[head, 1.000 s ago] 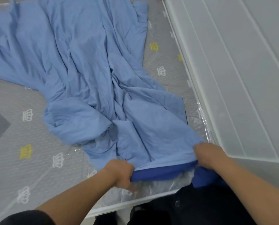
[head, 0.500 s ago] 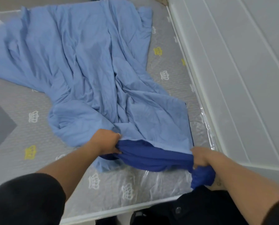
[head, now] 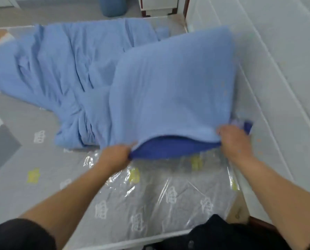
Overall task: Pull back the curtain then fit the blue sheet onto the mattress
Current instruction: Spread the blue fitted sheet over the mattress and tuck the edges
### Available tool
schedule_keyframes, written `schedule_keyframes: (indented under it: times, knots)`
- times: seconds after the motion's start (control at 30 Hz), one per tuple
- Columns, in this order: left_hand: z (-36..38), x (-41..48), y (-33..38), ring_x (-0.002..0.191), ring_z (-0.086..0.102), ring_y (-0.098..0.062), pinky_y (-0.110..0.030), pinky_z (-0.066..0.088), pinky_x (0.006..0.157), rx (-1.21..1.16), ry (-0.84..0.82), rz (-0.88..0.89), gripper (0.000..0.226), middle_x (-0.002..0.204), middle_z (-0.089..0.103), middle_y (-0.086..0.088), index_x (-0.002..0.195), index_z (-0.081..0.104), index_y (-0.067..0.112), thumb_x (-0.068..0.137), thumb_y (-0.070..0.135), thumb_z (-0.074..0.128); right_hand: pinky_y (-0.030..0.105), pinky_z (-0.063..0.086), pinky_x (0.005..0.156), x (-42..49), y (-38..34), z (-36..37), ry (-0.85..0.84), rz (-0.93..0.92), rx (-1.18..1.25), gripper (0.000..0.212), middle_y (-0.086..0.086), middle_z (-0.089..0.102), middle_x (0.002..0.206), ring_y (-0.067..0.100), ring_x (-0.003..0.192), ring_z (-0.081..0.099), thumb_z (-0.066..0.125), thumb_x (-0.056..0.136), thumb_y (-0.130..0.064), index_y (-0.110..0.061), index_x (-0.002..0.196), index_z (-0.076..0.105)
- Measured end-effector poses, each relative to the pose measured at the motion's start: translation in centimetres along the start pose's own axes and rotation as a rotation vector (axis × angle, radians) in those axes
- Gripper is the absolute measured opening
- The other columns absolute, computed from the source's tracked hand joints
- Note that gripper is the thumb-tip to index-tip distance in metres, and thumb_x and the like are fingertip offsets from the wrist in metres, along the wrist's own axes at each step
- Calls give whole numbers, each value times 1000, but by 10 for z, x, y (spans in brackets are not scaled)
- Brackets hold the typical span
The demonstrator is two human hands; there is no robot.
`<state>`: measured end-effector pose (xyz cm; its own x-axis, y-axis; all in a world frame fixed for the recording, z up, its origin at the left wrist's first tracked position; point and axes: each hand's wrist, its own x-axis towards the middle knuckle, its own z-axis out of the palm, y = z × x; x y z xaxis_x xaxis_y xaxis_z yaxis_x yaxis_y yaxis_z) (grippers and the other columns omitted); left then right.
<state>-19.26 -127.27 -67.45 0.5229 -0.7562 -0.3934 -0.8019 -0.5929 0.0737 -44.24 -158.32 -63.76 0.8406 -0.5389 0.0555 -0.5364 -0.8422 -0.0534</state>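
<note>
Sheet [head: 168,83]: near edge lifted, billowed; the rest bunched across the mattress [head: 150,204].
Left hand [head: 114,156]: grip closed on hem.
Right hand [head: 234,139]: grip closed on hem by wall.
Risk: hem may slip off the slick plastic wrap when tucked.

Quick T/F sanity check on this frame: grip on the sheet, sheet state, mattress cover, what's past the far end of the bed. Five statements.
1. Both hands grip the sheet's near edge. True: the left hand and right hand each hold the blue sheet.
2. The sheet lies flat and fitted over the whole mattress. False: it is bunched, and the near part is lifted and billowing.
3. The mattress has clear plastic wrap over a crown pattern. True.
4. The sheet's underside is white. False: it shows darker blue.
5. A red bucket stands beyond the bed. False: a blue round container stands there.
</note>
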Motion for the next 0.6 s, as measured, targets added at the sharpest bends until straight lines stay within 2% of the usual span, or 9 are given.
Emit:
schedule_keyframes:
  times: [0.03, 0.07, 0.1, 0.23, 0.33, 0.43, 0.5, 0.57, 0.6]
  knots:
    - [39, -14, 7, 105, 66, -30, -36, 53, 83, -1, -179, 20, 47, 116, 68, -5, 141, 46, 38, 95, 41, 50, 40, 53, 82, -31, -3, 24, -269, -37, -128, 33, 10, 65, 109, 34, 104, 63, 50, 88, -9, -19, 114, 67]
    - [67, -23, 10, 107, 65, -27, -36, 51, 84, -27, -222, 52, 51, 118, 67, -1, 144, 40, 44, 94, 40, 50, 37, 50, 80, -50, 2, 42, -434, -43, -224, 35, 3, 62, 111, 29, 107, 61, 50, 89, -14, -26, 119, 62]
    - [89, -32, 14, 106, 66, -27, -36, 51, 83, -75, -236, 62, 49, 116, 67, 1, 139, 44, 47, 92, 38, 50, 36, 48, 78, -65, 5, 60, -512, -47, -256, 37, 0, 60, 112, 26, 106, 59, 50, 88, -16, -29, 121, 59]
    - [136, -58, 34, 100, 64, -30, -35, 47, 76, -181, -399, 34, 21, 110, 66, -5, 104, 60, 26, 85, 30, 53, 33, 37, 70, -79, 13, 94, -654, -161, -327, 37, 1, 60, 103, 26, 99, 57, 53, 80, -16, -26, 115, 60]
    - [162, -73, 52, 100, 63, -28, -33, 43, 75, -129, -538, 132, 31, 109, 61, -6, 99, 61, 19, 89, 48, 55, 35, 41, 81, -99, 19, 107, -762, -376, -391, 32, 2, 61, 101, 26, 102, 56, 63, 79, -22, -25, 111, 61]
    - [178, -89, 71, 97, 59, -26, -34, 45, 76, -170, -600, 196, 37, 102, 53, -2, 81, 57, 22, 84, 59, 56, 34, 51, 63, -123, 31, 106, -647, -693, -346, 25, 3, 62, 76, 28, 79, 64, 83, 55, -13, -20, 73, 67]
    - [182, -97, 83, 108, 56, -23, -35, 45, 86, -137, -549, 301, 40, 113, 54, 2, 85, 64, 19, 82, 58, 54, 32, 53, 64, -138, 35, 102, -640, -827, -360, 16, 2, 65, 80, 27, 85, 67, 81, 59, -14, -21, 63, 67]
    - [188, -103, 103, 127, 50, -22, -33, 41, 101, -95, -444, 446, 48, 131, 56, 4, 96, 74, 16, 79, 55, 49, 34, 53, 76, -157, 45, 108, -815, -854, -459, 7, 2, 68, 97, 28, 102, 66, 67, 79, -16, -19, 80, 74]
    - [191, -106, 116, 131, 50, -23, -33, 39, 106, -112, -432, 483, 49, 136, 56, 3, 98, 75, 16, 78, 52, 48, 35, 50, 81, -163, 51, 113, -996, -783, -515, 18, 2, 65, 104, 27, 109, 62, 57, 88, -20, -19, 96, 74]
